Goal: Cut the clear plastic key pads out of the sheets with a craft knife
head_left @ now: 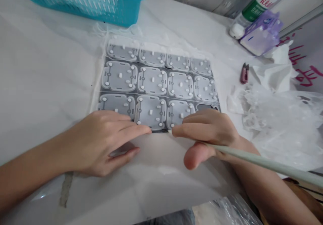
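Note:
In front of me a dark sheet carries rows of grey, rounded-square plastic pieces with small white pegs. Thin clear film lies around its edges. My left hand rests across the near-left part of the sheet, fingers stretched out, its index fingertip at the near edge. Over the near-right part lies my right hand, fingers curled round a long pale stick that runs back past the wrist. A light tip shows by the right index finger at the sheet's near edge. Some pieces are hidden under both hands.
A teal basket stands at the back left. Along the right are pink thread snips, crumpled clear plastic, white paper, a purple pack and a bottle lying tilted. Clear plastic bags sit below the table's front edge.

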### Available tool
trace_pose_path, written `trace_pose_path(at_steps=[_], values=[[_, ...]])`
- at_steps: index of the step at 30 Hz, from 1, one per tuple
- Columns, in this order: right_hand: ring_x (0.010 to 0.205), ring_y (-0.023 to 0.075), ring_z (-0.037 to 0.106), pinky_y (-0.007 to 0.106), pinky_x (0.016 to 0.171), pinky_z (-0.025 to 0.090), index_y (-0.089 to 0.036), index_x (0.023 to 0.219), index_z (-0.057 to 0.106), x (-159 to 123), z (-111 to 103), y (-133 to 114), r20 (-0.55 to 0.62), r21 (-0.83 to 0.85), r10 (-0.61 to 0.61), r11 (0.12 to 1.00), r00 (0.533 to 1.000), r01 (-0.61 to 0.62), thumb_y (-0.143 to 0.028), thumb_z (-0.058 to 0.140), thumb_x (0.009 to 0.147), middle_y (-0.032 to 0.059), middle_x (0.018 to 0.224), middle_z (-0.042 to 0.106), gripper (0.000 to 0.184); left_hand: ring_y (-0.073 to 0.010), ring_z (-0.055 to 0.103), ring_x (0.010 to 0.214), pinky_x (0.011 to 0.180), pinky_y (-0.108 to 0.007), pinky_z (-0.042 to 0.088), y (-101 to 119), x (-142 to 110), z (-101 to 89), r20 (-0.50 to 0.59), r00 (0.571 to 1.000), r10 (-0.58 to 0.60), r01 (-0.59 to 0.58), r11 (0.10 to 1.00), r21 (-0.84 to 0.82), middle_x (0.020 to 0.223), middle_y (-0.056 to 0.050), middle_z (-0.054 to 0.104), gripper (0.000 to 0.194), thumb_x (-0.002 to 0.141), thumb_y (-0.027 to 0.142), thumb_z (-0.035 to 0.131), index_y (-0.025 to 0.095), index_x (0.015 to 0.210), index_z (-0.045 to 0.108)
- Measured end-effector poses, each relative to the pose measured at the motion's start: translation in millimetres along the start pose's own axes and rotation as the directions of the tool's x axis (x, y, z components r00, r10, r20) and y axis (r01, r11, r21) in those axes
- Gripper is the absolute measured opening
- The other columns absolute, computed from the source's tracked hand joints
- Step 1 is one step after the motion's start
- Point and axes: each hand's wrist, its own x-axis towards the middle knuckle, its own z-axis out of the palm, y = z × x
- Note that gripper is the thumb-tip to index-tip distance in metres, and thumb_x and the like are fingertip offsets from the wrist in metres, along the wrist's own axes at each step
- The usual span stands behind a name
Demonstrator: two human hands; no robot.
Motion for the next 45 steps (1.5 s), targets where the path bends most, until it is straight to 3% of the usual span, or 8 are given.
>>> trace_pose_path(at_steps=[4,8,12,15,22,27,33,45], values=[[0.045,0.0079,0.03,0.025,0.045,0.022,-0.015,0.056,0.053,-1,-1,-1,-0.009,-0.034,-0.017,0.999,1.0,0.017,-0.056,0.026,0.095,-0.0014,0.05,0.034,0.062,-0.015,0.054,0.057,0.053,-0.027,0.037,2,1,0.4,-0.004,1.0,0.011,-0.011,1.0,0.023,0.07,0.002,0.062,0.028,0.087,0.03,0.046,0.025,0.113,0.055],[0.046,0.0077,0.033,0.024,0.046,0.025,-0.015,0.057,0.054,-1,-6,-1,0.01,-0.051,-0.001,0.999,1.0,0.001,-0.053,0.029,0.095,-0.001,0.05,0.038,0.06,-0.013,0.055,0.058,0.056,-0.026,0.04,2,2,-6.8,-0.029,0.999,-0.04,0.039,0.999,-0.024,0.071,0.003,0.064,0.02,0.088,0.025,0.046,0.025,0.101,0.061],[0.044,0.0067,0.033,0.023,0.046,0.023,-0.015,0.057,0.055,-4,-14,4,-0.055,-0.125,0.061,0.99,0.997,-0.067,-0.053,0.037,0.093,-0.0016,0.049,0.039,0.056,-0.0134,0.059,0.078,0.069,-0.026,0.043,-11,2,-21.1,-0.168,0.977,-0.129,0.132,0.991,0.006,0.087,0.001,0.067,0.013,0.087,0.021,0.052,0.02,0.092,0.064],[0.043,0.0059,0.033,0.023,0.045,0.024,-0.014,0.058,0.055,-7,-20,9,-0.079,-0.146,0.07,0.986,0.994,-0.081,-0.05,0.042,0.093,-0.0018,0.048,0.041,0.052,-0.0164,0.057,0.091,0.08,-0.031,0.042,-23,3,-26.2,-0.121,0.983,-0.137,0.143,0.989,0.044,0.101,-0.001,0.063,0.018,0.088,0.02,0.051,0.02,0.099,0.066],[0.044,0.0058,0.046,0.019,0.043,0.036,-0.016,0.068,0.062,-7,-21,5,-0.23,0.246,0.202,0.959,0.952,-0.144,-0.052,0.046,0.09,0.0007,0.055,0.057,0.045,-0.0246,0.052,0.106,0.093,-0.044,0.035,-27,3,-19.8,-0.044,0.988,-0.149,0.152,0.985,0.085,0.12,-0.005,0.057,0.026,0.088,0.032,0.051,0.025,0.111,0.059],[0.055,0.0063,0.056,0.016,0.049,0.041,-0.015,0.09,0.065,0,10,-8,-0.069,0.378,0.212,0.91,0.975,-0.171,-0.027,0.065,0.085,0.001,0.071,0.066,0.012,-0.0292,0.043,0.12,0.098,-0.048,0.035,-25,1,-20.1,0.036,0.988,-0.149,0.144,0.983,0.112,0.142,-0.006,0.044,0.038,0.085,0.043,0.055,0.024,0.118,0.05],[0.062,0.0068,0.059,0.015,0.053,0.043,-0.013,0.095,0.065,4,28,-12,0.029,0.418,0.188,0.89,0.982,-0.183,-0.025,0.059,0.089,0.0033,0.077,0.068,0.015,-0.0318,0.019,0.14,0.11,-0.056,0.02,-27,-2,-15.8,0.023,0.991,-0.129,0.126,0.985,0.115,0.15,-0.008,0.035,0.041,0.086,0.046,0.053,0.021,0.118,0.049],[0.058,0.0066,0.055,0.017,0.054,0.041,-0.013,0.093,0.065,8,30,-3,0.079,0.429,0.136,0.89,0.988,-0.156,-0.026,0.057,0.09,0.0016,0.073,0.065,0.015,-0.031,0.024,0.139,0.111,-0.051,0.024,-26,0,-19.2,0.066,0.982,-0.175,0.169,0.982,0.081,0.151,-0.008,0.031,0.049,0.08,0.052,0.057,0.022,0.12,0.049]])
